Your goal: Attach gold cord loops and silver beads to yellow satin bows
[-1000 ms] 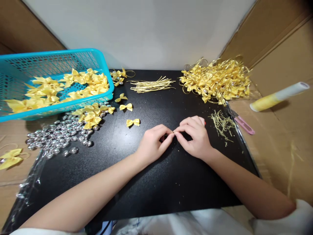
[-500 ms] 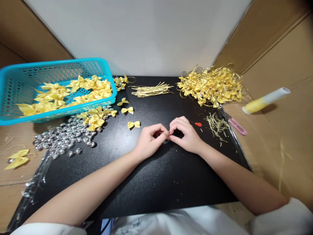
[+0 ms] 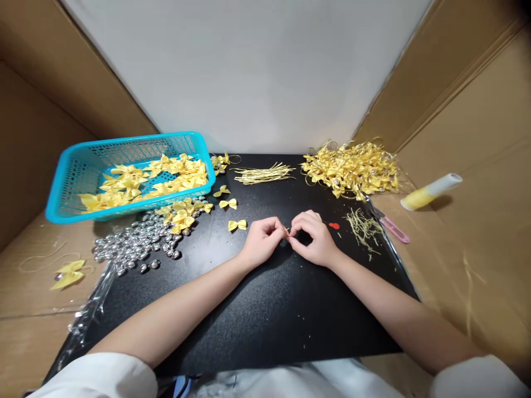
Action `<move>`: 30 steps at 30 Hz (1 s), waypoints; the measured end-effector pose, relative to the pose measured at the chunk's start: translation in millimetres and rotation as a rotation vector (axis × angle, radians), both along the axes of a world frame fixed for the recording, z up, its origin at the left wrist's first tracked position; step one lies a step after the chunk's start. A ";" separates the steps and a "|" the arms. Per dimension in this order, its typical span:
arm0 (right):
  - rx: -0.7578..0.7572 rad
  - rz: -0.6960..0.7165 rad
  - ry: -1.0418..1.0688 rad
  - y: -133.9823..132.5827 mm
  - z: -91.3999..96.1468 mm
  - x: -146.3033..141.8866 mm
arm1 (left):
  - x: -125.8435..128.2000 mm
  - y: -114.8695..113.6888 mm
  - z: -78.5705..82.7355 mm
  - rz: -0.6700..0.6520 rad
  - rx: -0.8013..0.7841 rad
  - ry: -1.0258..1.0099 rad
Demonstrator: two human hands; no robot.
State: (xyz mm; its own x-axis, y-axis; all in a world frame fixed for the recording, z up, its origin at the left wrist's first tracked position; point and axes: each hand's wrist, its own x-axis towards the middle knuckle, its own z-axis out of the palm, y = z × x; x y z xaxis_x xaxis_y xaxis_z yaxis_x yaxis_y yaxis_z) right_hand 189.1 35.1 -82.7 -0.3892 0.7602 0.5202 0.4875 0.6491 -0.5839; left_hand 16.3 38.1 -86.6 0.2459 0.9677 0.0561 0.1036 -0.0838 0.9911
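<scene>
Over the middle of a black mat [image 3: 257, 326], my left hand [image 3: 260, 241] and my right hand [image 3: 312, 237] meet fingertip to fingertip. Both pinch a thin gold string [image 3: 286, 230], only a short bit of which shows between the fingers. A single yellow ribbon bow [image 3: 237, 225] lies just left of my left hand. A bundle of cut gold strings [image 3: 262, 173] lies at the back of the mat.
A turquoise basket [image 3: 83, 166] with yellow bows stands back left, beside a heap of silver beads [image 3: 136, 243]. A pile of finished bows [image 3: 352, 168] sits back right. String trimmings [image 3: 363, 225], pink snips [image 3: 392, 228], a red spot [image 3: 334, 225] and a yellow-white tube [image 3: 429, 192] lie right. Cardboard walls surround.
The view has tilted upward, so everything sits lower and farther in frame. My hands stay pinched together on the string and have shifted slightly left on the mat, uncovering the red spot.
</scene>
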 end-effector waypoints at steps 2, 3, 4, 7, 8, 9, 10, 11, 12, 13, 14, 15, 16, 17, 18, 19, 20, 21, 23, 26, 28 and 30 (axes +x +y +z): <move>0.006 -0.001 0.003 -0.6 0.0 0.3 | -0.3 0.0 -0.2 -0.009 0.006 -0.005; 0.012 -0.002 0.006 -1.0 -0.1 0.4 | -0.5 0.2 0.0 -0.014 0.014 -0.007; 0.019 -0.005 0.008 -1.3 -0.1 0.4 | -0.7 0.5 0.3 -0.018 0.026 -0.009; 0.044 -0.025 0.021 -2.2 0.1 0.2 | -1.4 1.8 1.6 -0.020 0.076 -0.008; 0.051 -0.033 0.026 -2.4 0.3 0.1 | -1.7 2.1 2.0 -0.022 0.092 -0.005; 0.058 -0.039 0.030 -2.5 0.5 0.1 | -1.9 2.3 2.3 -0.027 0.106 -0.002; 0.066 -0.044 0.037 -2.7 0.7 0.1 | -2.2 2.4 2.6 -0.034 0.118 0.001; 0.072 -0.047 0.047 -2.8 0.9 0.2 | -2.4 2.3 3.0 -0.043 0.127 0.003; 0.074 -0.050 0.060 -2.9 1.1 0.4 | -2.6 2.1 3.3 -0.053 0.135 0.004; 0.071 -0.052 0.072 -3.1 1.4 0.6 | -2.9 1.8 3.7 -0.064 0.141 0.006; 0.063 -0.054 0.083 -3.3 1.6 0.9 | -3.1 1.5 4.2 -0.077 0.145 0.008; 0.051 -0.054 0.089 -3.7 1.8 1.2 | -3.3 1.2 4.7 -0.093 0.147 0.010; 0.036 -0.052 0.090 -4.1 2.0 1.5 | -3.5 0.8 5.3 -0.111 0.148 0.012; 0.021 -0.047 0.085 -4.6 2.1 1.8 | -3.8 0.6 5.9 -0.131 0.148 0.014; 0.006 -0.041 0.078 -5.1 2.2 2.2 | -4.1 0.4 6.5 -0.150 0.146 0.016; -0.008 -0.035 0.072 -5.5 2.2 2.5 | -4.4 0.3 7.1 -0.166 0.143 0.016; -0.022 -0.031 0.068 -5.9 2.2 2.7 | -4.8 0.3 7.7 -0.181 0.140 0.016; -0.037 -0.029 0.065 -6.1 2.1 3.0 | -5.2 0.3 8.3 -0.193 0.135 0.015; -0.064 -0.028 0.063 -6.3 1.9 3.4 | -6.1 0.3 9.4 -0.215 0.125 0.014; -0.094 -0.022 0.058 -6.3 2.1 3.5 | -7.4 0.2 10.4 -0.256 0.114 0.009; -0.109 -0.017 0.050 -6.5 2.5 3.1 | -8.2 -0.1 10.6 -0.282 0.109 0.001; -0.123 -0.019 0.042 -7.0 2.9 2.5 | -8.9 -0.5 10.3 -0.299 0.099 -0.008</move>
